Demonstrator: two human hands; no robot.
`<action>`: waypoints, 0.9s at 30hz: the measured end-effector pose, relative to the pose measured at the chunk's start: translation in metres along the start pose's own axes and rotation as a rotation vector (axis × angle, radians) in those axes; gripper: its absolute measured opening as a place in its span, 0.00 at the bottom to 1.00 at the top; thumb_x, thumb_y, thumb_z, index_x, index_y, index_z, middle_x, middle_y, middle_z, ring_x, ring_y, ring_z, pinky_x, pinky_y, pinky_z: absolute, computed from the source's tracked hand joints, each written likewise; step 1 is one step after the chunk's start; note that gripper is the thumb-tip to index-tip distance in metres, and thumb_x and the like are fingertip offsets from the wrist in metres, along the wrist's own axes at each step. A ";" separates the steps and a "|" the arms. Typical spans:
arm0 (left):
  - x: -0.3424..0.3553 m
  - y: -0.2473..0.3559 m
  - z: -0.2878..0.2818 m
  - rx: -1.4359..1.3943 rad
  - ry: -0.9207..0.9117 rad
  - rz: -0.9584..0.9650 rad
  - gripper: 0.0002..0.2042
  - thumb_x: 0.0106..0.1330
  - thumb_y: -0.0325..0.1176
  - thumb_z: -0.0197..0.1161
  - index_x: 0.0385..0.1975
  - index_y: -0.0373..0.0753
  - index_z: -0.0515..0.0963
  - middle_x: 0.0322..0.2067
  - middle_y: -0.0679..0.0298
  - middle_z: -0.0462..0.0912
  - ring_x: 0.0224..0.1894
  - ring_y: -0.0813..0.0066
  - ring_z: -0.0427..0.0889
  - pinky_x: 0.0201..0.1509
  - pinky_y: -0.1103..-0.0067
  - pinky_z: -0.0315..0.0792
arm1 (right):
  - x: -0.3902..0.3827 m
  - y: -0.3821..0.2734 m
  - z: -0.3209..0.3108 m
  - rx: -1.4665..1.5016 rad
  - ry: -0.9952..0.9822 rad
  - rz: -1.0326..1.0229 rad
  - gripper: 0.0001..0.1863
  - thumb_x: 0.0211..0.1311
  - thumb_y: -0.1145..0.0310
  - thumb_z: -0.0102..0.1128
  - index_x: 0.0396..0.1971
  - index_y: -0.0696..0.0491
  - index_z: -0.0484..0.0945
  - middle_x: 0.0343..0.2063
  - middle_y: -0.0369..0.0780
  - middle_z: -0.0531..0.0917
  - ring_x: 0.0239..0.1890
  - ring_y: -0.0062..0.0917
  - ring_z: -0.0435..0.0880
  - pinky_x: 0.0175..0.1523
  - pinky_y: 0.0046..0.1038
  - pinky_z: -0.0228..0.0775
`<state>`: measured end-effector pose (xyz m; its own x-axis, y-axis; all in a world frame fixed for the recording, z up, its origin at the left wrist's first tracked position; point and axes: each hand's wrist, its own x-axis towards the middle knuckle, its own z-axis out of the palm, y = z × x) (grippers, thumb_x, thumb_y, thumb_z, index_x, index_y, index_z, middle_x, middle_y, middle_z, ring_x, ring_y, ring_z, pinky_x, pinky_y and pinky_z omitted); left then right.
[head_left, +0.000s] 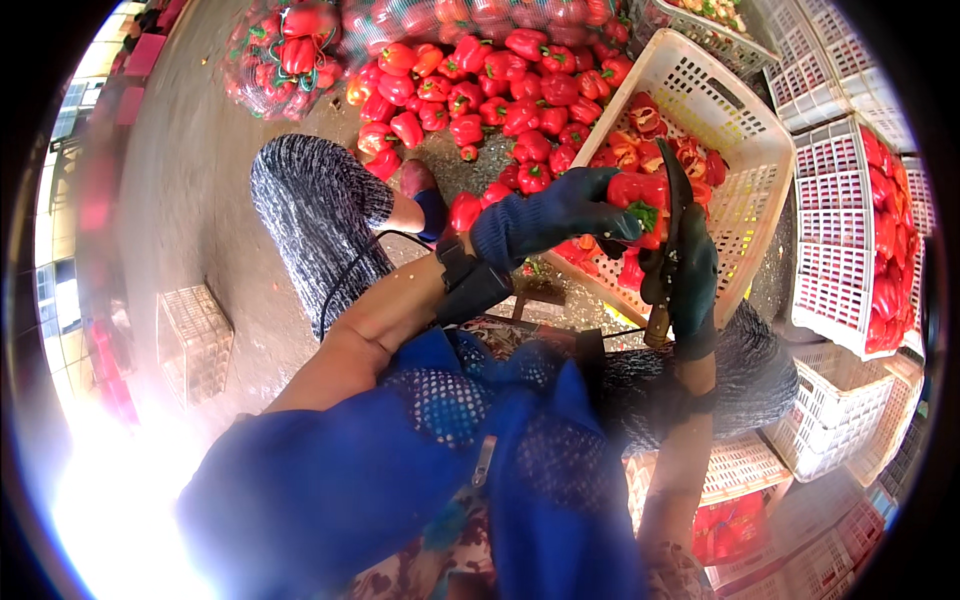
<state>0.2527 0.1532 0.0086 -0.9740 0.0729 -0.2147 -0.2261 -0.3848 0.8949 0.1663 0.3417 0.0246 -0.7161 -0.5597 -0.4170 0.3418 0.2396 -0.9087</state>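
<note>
My left hand (575,212), in a dark blue knit glove, is closed round a red bell pepper (638,190) with its green stem end turned toward me. In my right hand (694,285), also in a dark glove, is a knife (676,188) with a dark, slightly curved blade. The blade points away from me along the pepper's right side; whether it cuts in cannot be told. Its wooden handle end (656,328) sticks out below my fist. Both hands are over the near part of a pale plastic crate (742,235), in which cut red pepper pieces (690,160) lie.
Whole red peppers (510,95) are heaped on the floor ahead, beside filled net sacks (280,62). White crates, one full of peppers (885,245), stand to the right. A small crate (192,340) sits at the left. My knees flank the work area.
</note>
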 end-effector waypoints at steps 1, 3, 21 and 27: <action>0.001 0.000 -0.006 0.016 -0.030 -0.040 0.25 0.65 0.32 0.65 0.61 0.33 0.68 0.47 0.59 0.81 0.45 0.77 0.80 0.47 0.78 0.77 | 0.001 0.003 -0.005 -0.040 -0.008 -0.007 0.19 0.73 0.56 0.40 0.45 0.55 0.74 0.25 0.41 0.80 0.24 0.23 0.79 0.28 0.23 0.68; -0.009 -0.014 -0.017 0.010 -0.092 0.074 0.26 0.66 0.34 0.64 0.62 0.34 0.67 0.52 0.57 0.78 0.49 0.75 0.79 0.49 0.77 0.77 | 0.005 0.011 -0.009 -0.290 -0.015 -0.262 0.18 0.71 0.60 0.41 0.50 0.56 0.73 0.27 0.42 0.80 0.27 0.26 0.80 0.30 0.25 0.70; 0.012 0.015 0.002 0.363 -0.032 0.369 0.39 0.54 0.32 0.75 0.66 0.36 0.63 0.63 0.59 0.69 0.65 0.72 0.66 0.68 0.69 0.63 | -0.006 -0.032 0.019 0.795 -0.080 0.005 0.19 0.71 0.60 0.46 0.53 0.56 0.73 0.30 0.39 0.80 0.12 0.15 0.69 0.15 0.19 0.62; 0.011 -0.007 0.009 0.208 0.188 0.332 0.29 0.59 0.28 0.70 0.61 0.35 0.68 0.47 0.64 0.81 0.44 0.79 0.80 0.49 0.77 0.78 | 0.002 -0.028 -0.004 0.784 -0.302 -0.188 0.27 0.74 0.59 0.43 0.63 0.63 0.64 0.59 0.51 0.72 0.62 0.38 0.73 0.67 0.40 0.65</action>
<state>0.2436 0.1656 0.0034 -0.9786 -0.2000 0.0478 0.0816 -0.1645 0.9830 0.1529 0.3374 0.0491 -0.6483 -0.7490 -0.1370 0.6352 -0.4327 -0.6398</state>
